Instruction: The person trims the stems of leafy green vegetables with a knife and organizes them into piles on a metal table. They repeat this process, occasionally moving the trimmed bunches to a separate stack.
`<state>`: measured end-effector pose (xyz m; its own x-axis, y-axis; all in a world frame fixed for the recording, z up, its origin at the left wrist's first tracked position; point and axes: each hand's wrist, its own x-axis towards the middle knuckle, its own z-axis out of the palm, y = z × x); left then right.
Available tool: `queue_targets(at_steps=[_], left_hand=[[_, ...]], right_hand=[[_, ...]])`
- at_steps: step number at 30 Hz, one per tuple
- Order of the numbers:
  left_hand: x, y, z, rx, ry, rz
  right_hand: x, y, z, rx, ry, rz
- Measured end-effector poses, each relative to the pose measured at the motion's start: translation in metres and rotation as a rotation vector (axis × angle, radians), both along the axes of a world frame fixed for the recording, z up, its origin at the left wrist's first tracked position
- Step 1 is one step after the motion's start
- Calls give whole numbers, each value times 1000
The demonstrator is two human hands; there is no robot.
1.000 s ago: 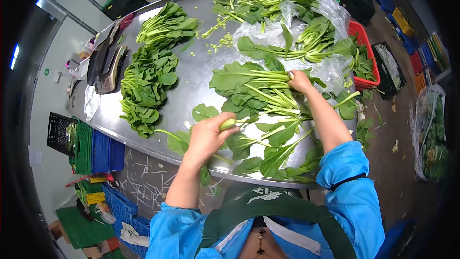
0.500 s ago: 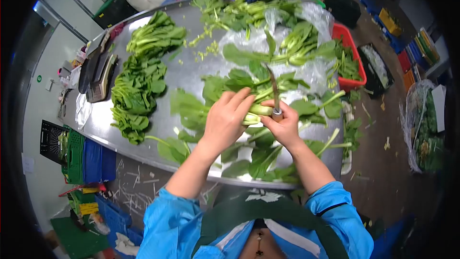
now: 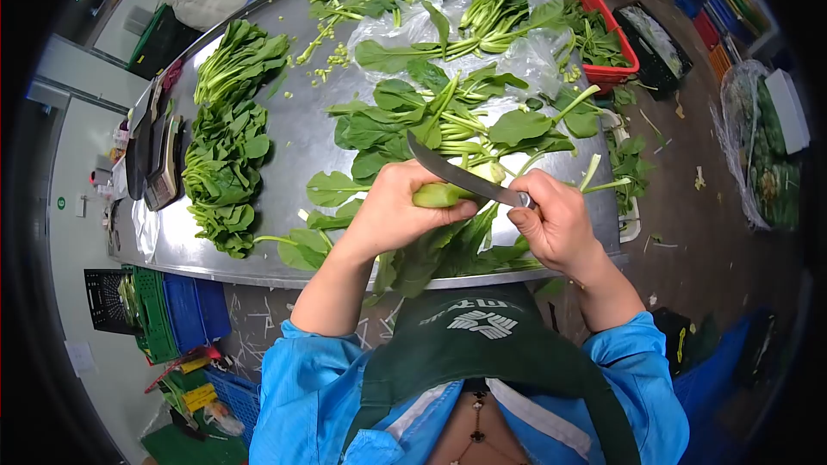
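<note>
My left hand [image 3: 398, 207] is closed around a leafy green vegetable [image 3: 438, 196], its pale stem showing between thumb and fingers. Dark leaves hang below that hand, near the table's front edge. My right hand [image 3: 556, 217] grips the handle of a curved knife [image 3: 461, 177]. The blade slants up to the left, across the stem end and close over my left fingers. Just beyond both hands lies a loose pile of the same greens [image 3: 448, 116], stems mostly toward the right. Single stalks [image 3: 519, 127] are scattered beside it.
Bunched greens [image 3: 228, 151] line the left of the metal table [image 3: 297, 133], near a scale [image 3: 164, 174]. Clear plastic [image 3: 388, 43] and more greens lie at the far side. A red crate [image 3: 616, 69] stands at the right. Crates [image 3: 155, 314] sit at lower left.
The knife has swung from upright to slanting left across the stem. Leaves in my left hand now hang toward me. The view has shifted, leaving the person opposite almost out of frame.
</note>
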<state>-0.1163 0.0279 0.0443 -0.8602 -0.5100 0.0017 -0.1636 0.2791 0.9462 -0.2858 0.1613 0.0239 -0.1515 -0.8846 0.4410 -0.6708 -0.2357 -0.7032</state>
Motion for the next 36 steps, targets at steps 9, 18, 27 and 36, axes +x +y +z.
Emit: queue_targets(at_steps=[9,18,27,36], left_hand=[[2,-19,-8,-34,120,-212],[1,-42,11,-582,-302,344],[3,-18,14,-258,-133,44],[124,-69,13,-145,106,609]], right_hand=[[-35,17,-66,295,-676,-84],[-4,-14,-29,75,-1084,-77],[15,-50,-5,11,-719,127],[-85,-30,-49,-45,89,-629]])
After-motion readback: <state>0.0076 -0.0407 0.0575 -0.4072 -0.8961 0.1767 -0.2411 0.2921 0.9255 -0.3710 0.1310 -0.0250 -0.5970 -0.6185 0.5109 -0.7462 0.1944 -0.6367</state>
